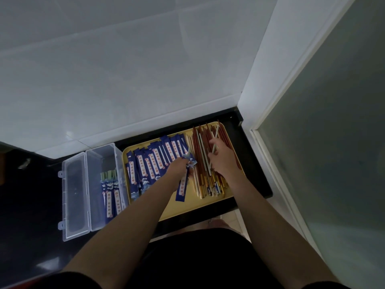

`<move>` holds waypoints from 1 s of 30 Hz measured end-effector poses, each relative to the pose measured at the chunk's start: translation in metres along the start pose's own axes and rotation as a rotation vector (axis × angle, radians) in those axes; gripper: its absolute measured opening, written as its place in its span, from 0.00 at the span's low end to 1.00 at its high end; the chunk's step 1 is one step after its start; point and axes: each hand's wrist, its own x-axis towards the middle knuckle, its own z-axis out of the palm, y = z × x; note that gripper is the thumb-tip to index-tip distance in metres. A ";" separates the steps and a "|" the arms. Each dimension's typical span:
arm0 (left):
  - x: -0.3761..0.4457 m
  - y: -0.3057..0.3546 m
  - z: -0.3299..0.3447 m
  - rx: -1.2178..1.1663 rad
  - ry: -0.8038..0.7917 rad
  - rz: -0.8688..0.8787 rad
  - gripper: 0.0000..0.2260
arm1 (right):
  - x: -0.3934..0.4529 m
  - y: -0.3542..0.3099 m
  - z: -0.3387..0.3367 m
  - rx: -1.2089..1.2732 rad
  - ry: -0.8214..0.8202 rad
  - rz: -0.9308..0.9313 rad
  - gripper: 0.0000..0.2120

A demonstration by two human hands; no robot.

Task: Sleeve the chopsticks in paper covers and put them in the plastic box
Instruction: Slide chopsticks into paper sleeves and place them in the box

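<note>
A yellow tray on the black counter holds several blue paper covers on its left half and a pile of loose red, white and gold chopsticks on its right half. My left hand pinches one blue cover by its upper end near the tray's middle. My right hand is over the chopstick pile, its fingers curled round a pale chopstick. The clear plastic box stands open left of the tray, with a few sleeved chopsticks inside.
The box's lid lies open flat to its left. A white tiled wall rises behind the counter, and a white door frame with frosted glass stands at the right. The counter's front edge runs below the tray.
</note>
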 end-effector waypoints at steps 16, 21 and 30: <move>-0.010 -0.013 -0.036 0.325 0.176 0.228 0.09 | -0.018 -0.101 -0.024 0.340 0.115 -0.277 0.15; -0.017 -0.014 -0.046 0.340 0.214 0.323 0.13 | -0.023 -0.113 -0.002 0.254 0.025 -0.281 0.15; -0.026 -0.013 -0.077 0.148 0.209 0.399 0.10 | -0.027 -0.128 0.020 -0.184 -0.277 -0.263 0.29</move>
